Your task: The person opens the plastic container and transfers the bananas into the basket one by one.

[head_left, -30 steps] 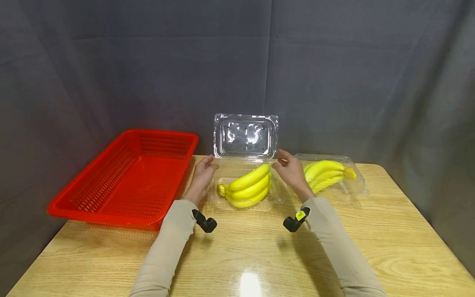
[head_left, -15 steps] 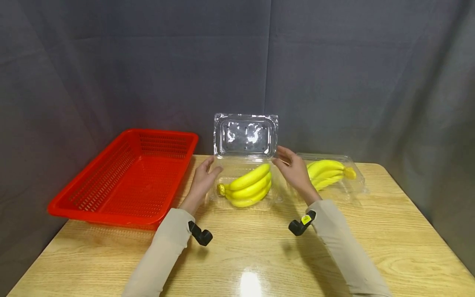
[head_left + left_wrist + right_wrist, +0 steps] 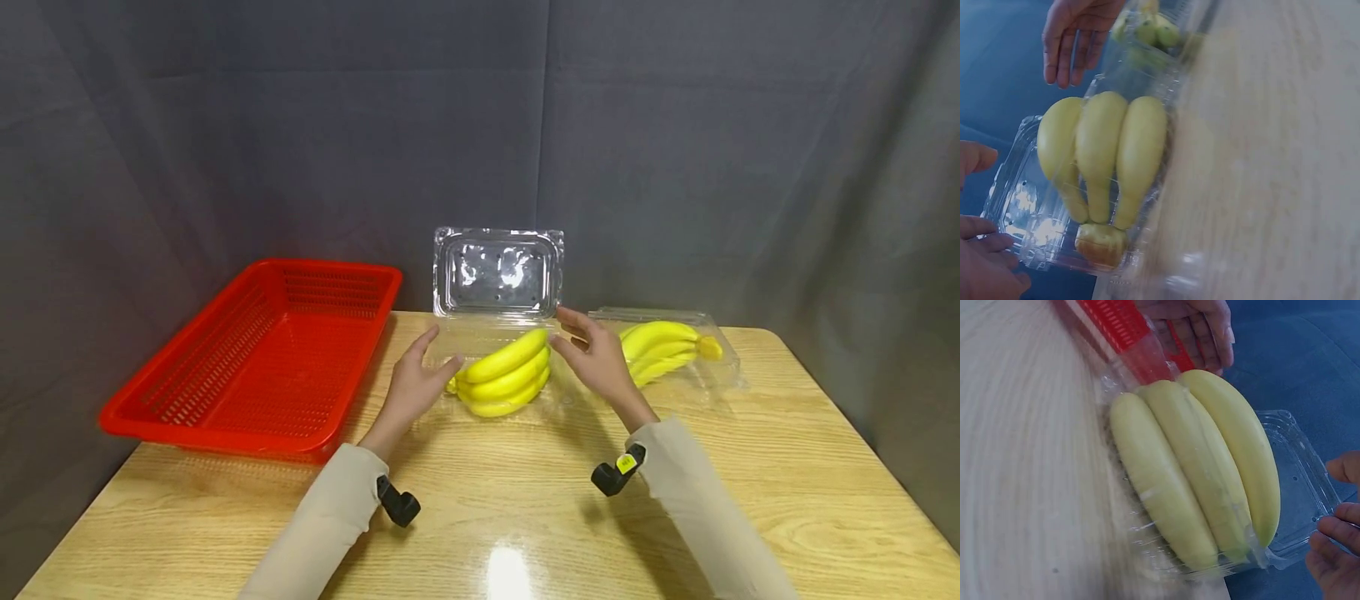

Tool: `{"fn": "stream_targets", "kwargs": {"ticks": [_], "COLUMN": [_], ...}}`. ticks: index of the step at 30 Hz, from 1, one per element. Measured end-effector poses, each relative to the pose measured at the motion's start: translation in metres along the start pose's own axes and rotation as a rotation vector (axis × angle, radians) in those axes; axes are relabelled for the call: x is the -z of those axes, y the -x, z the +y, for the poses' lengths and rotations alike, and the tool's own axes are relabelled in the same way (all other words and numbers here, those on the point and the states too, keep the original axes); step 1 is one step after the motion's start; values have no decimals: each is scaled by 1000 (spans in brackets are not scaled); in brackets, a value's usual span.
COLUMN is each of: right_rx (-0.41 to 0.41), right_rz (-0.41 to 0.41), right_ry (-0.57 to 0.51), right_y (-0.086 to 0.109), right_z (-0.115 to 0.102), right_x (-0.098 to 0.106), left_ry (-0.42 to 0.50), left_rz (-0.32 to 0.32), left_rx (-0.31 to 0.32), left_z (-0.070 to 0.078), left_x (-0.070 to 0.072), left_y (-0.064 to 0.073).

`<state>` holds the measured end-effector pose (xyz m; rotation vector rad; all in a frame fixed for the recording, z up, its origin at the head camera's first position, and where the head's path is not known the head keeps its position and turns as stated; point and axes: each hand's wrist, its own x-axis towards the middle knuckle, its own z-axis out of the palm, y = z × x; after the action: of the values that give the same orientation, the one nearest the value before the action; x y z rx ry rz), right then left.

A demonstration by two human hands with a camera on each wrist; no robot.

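Observation:
A clear plastic clamshell container stands in the middle of the table with its lid (image 3: 498, 273) raised at the back. A bunch of yellow bananas (image 3: 506, 377) lies in its base, the stem end toward the left. My left hand (image 3: 414, 385) is at the container's left side, thumb and fingers spread, the thumb near the stem. At the right side, my right hand (image 3: 600, 360) has its fingers loosely bent beside the lid's lower corner; whether they touch the plastic is unclear. In the right wrist view the bananas (image 3: 1200, 469) sit between both hands. Neither hand holds anything.
A red perforated plastic basket (image 3: 300, 350) stands on the left of the wooden table (image 3: 465, 517). To the right lies another clear container (image 3: 720, 383) with a bunch of bananas (image 3: 660, 346) in it. A dark grey curtain (image 3: 480, 125) hangs behind the table.
My left hand has drawn back from the container's left edge and spread its fingers. The right hand has shifted slightly right and toward me. The container and bananas have stayed in place.

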<state>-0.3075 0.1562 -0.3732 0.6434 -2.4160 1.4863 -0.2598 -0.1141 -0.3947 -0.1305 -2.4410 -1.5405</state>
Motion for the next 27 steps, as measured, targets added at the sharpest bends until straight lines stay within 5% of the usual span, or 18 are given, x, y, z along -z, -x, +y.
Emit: {"fn": "stream_targets", "kwargs": {"ticks": [10, 27], "right_rx": [-10, -37], "right_rz": [-1, -79], "right_ry": [47, 223], "right_y": [25, 48], "right_z": [-1, 4], "right_x": [-3, -6], "left_ry": [-109, -189], "left_rz": [6, -87], "left_rx": [-202, -294], "left_z": [5, 10], "left_x": [-5, -17], "left_y": [11, 9]}}
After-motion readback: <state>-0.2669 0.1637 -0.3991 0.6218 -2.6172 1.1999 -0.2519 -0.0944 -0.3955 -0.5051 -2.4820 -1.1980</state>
